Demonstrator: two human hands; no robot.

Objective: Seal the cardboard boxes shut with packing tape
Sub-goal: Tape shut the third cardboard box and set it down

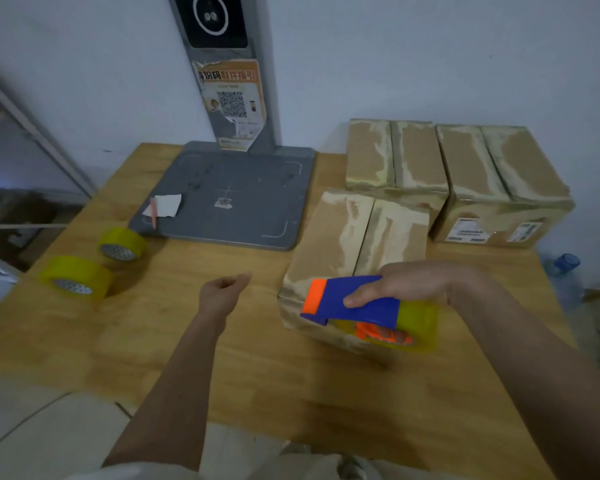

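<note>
Three cardboard boxes sit on the right of the wooden table (222, 358). The nearest box (347, 237) has its flaps closed and old tape residue on top. Two more boxes stand behind it, one at the back middle (395, 157) and one at the back right (499, 181). My right hand (409, 282) grips a blue and orange tape dispenser (357, 303) loaded with a yellowish tape roll, held over the near end of the nearest box. My left hand (222, 289) hovers above the table left of that box, fingers loosely curled, holding nothing.
Two spare yellowish tape rolls (77, 275) (122, 242) lie at the table's left. A grey scanner base (229, 199) with an upright post stands at the back, a paper scrap (163, 206) on it. A water bottle (565, 268) stands beyond the right edge.
</note>
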